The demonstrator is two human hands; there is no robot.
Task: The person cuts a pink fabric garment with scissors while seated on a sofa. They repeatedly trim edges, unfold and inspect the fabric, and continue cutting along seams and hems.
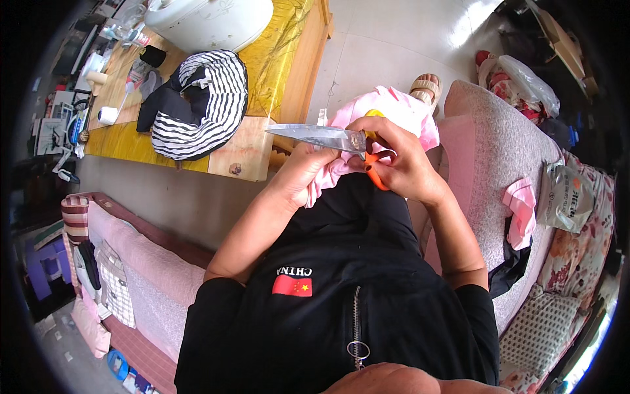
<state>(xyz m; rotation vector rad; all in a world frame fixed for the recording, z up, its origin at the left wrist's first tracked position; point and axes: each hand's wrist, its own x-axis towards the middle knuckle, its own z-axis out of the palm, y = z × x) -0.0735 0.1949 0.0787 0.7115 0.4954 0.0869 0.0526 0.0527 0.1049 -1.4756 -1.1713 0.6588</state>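
My right hand (411,160) grips a pair of scissors (315,135) by the orange and yellow handles. Their blades look closed together and point left, passing above my left hand (305,172). That left hand is closed around a bunched part of the pink cloth (393,111). The rest of the cloth spreads over my knees, past the right hand. Some of its folds hang below the left fingers, and part of it is hidden behind both hands.
Left stands a table (241,165) with a yellow cover, bearing a striped fabric bundle (221,108) and a white tub (211,22). A sofa (492,147) at right holds a pink cloth piece (521,212) and a plastic bag (566,197). Another sofa (142,266) lies lower left.
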